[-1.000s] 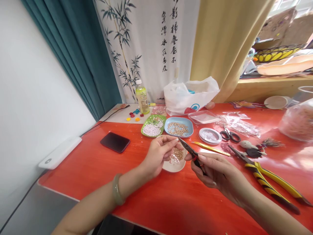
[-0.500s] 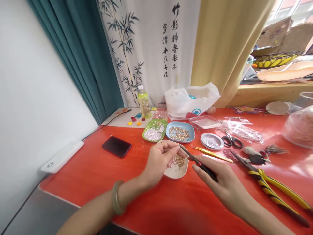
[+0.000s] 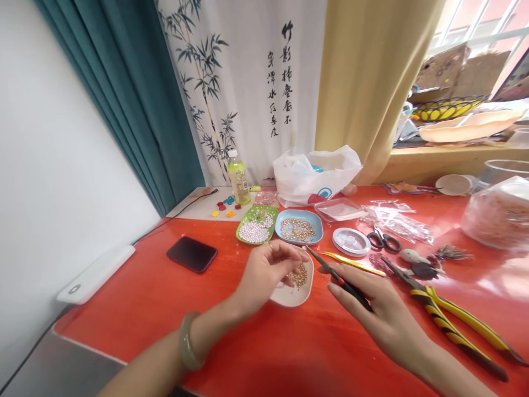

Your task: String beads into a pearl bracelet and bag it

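Observation:
My left hand, with a jade-coloured bangle on the wrist, hovers over a white dish of small gold beads. Its thumb and fingers are curled close together; whatever they pinch is too small to make out. In my right hand is a slim black pointed tool with a red band, its tip up by my left fingertips. A tiny pale speck shows near that tip. Just behind stand a green dish of white pearl beads and a blue dish of gold beads.
On the red table lie yellow tweezers, black scissors, yellow-black pliers, a round clear case and a phone. Further back are a bottle, a white plastic bag and clear packets.
My left thumb has dropped a little from the index fingertip, and the tool's tip has drawn slightly away from those fingers. The whole view has shifted a bit.

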`<act>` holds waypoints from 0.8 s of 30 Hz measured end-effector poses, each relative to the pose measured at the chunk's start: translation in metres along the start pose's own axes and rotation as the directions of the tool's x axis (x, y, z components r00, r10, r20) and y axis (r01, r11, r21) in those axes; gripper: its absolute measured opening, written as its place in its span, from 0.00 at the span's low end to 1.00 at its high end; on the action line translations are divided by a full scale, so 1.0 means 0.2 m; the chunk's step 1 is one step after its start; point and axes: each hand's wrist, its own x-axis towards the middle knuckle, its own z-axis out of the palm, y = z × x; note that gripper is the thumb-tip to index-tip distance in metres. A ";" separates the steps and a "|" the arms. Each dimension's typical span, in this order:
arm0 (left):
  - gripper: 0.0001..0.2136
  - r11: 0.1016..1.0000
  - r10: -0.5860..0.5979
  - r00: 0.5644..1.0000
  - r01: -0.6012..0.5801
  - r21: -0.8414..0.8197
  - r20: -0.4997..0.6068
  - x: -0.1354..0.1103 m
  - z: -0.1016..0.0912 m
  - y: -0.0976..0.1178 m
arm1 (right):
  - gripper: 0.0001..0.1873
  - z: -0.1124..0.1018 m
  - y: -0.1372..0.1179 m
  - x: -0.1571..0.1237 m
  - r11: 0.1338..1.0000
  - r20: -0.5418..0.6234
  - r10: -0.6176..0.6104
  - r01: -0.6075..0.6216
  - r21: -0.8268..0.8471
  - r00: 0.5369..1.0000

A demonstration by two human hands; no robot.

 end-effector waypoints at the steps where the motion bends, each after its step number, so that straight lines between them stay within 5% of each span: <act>1: 0.05 0.999 0.001 1.000 -0.001 0.039 -0.002 0.00 0.00 0.00 | 0.15 0.00 0.00 0.00 1.000 0.006 0.003 -0.003 0.006 1.000; 12: 0.11 1.000 0.021 0.999 -0.020 0.021 -0.029 -0.03 0.00 0.03 | 0.15 0.01 0.01 -0.01 0.998 0.043 -0.059 0.059 0.006 0.997; 24: 0.06 0.963 0.244 0.966 -0.230 0.142 -0.090 -0.03 -0.02 0.03 | 0.11 0.00 0.05 -0.02 0.978 -0.020 -0.111 0.106 -0.180 0.994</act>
